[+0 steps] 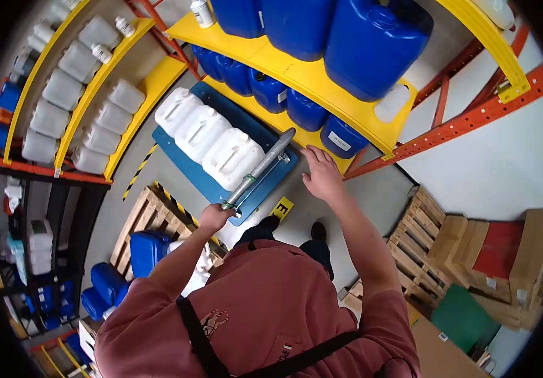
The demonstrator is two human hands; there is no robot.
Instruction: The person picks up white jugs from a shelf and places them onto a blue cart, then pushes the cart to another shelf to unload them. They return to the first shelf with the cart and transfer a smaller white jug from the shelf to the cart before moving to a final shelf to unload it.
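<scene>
Below me stands a blue flatbed trolley with a grey metal push handle. Three white jerrycans sit in a row on its deck. My left hand is closed round the near left end of the handle. Off the far right end of the handle, my right hand is apart from it, fingers spread, with nothing in it.
Ahead, a yellow shelf holds large and small blue canisters. Another rack with whitish canisters stands left. Wooden pallets lie left and right. Cardboard boxes are at the right. A yellow floor label lies near my feet.
</scene>
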